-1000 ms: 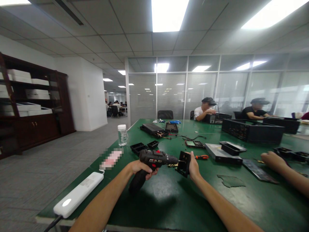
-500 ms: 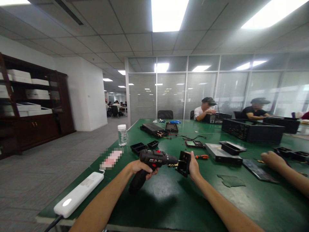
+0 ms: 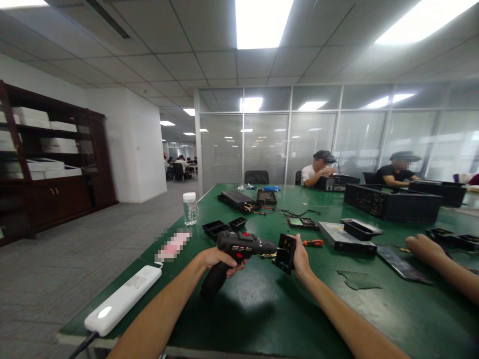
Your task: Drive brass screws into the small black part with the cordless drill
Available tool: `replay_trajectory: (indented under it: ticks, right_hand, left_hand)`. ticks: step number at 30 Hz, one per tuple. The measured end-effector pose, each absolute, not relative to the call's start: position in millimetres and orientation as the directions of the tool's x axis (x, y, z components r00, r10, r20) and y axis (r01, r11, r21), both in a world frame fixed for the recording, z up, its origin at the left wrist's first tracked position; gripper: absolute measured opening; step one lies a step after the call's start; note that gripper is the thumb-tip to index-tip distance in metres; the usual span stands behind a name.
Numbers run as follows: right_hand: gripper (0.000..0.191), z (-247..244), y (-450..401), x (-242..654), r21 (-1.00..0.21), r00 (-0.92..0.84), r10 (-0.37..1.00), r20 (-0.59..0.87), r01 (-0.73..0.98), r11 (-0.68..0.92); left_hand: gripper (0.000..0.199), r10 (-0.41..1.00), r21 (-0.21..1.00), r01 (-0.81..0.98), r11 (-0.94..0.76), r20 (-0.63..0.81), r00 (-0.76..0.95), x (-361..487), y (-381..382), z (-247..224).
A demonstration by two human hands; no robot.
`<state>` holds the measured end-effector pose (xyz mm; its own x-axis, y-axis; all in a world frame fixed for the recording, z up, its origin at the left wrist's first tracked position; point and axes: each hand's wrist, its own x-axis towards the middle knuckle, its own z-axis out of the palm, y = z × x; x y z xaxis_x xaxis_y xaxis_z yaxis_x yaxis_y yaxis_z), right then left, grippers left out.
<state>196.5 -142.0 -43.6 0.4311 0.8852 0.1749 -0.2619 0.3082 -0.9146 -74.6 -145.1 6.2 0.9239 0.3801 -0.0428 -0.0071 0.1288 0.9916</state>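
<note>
My left hand (image 3: pixel 224 262) is wrapped round the grip of a black cordless drill (image 3: pixel 243 244) with red details. The drill lies level above the table, its tip pointing right into the open side of a small black box-like part (image 3: pixel 285 254). That part stands on edge in my right hand (image 3: pixel 301 259), whose fingers are mostly hidden behind it. Brass-coloured small pieces (image 3: pixel 267 256) lie on the table beyond the drill tip. An orange-and-black screwdriver (image 3: pixel 313 243) lies just past my right hand.
On the green table (image 3: pixel 239 324) are a white power strip (image 3: pixel 123 299), a clear bottle (image 3: pixel 190 212), black trays (image 3: pixel 215 229), a metal drive (image 3: pixel 346 239) and a large black case (image 3: pixel 391 202). A co-worker's hand (image 3: pixel 426 251) rests at right; people sit behind.
</note>
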Motion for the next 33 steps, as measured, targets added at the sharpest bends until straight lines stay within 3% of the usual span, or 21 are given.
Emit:
replay_trajectory:
  ticks: [33]
  right_hand:
    - [0.05,-46.1,-139.6,198.2,-0.902,0.439,0.88,0.182,-0.282,0.327]
  left_hand:
    - [0.038,0.366,0.986,-0.005,0.166,-0.056,0.929,-74.6,-144.8,6.2]
